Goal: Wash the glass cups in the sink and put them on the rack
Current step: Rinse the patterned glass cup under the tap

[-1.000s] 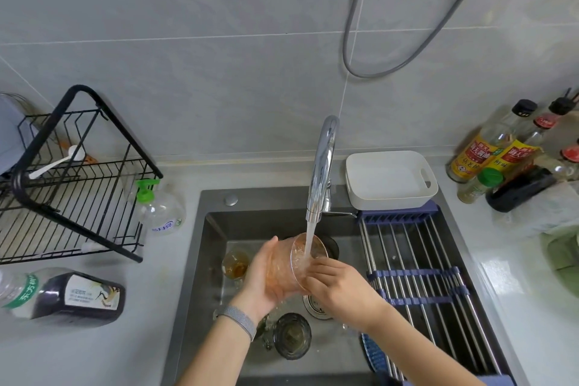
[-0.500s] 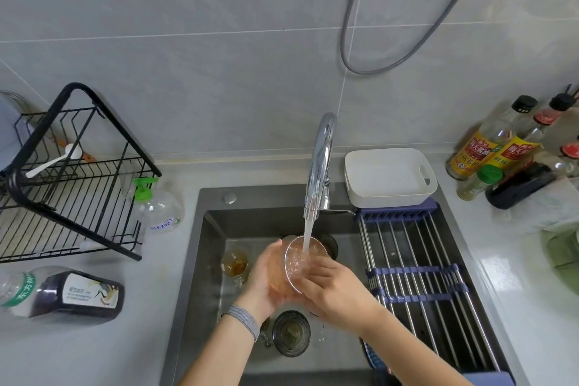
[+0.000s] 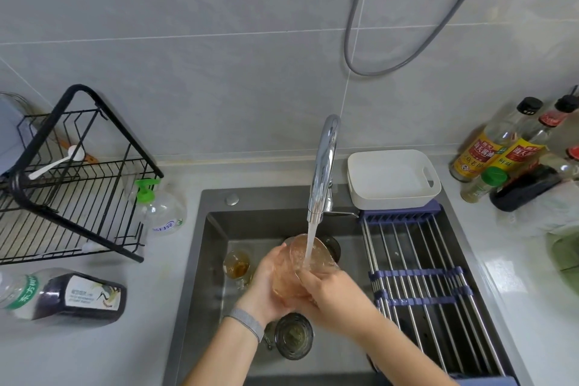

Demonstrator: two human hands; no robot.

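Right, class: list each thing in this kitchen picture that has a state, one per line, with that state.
Tap: running.
Pink glass cup: tilted under the stream, held.
Left hand: gripping the cup.
Right hand: gripping the cup.
Small amber glass: upright in the sink, unwashed.
Dark glass: upright in sink.
Black rack: holds no cups.

Single head view, wide-angle, high over sink point(image 3: 200, 247), facing forward-down at wall; hands close below
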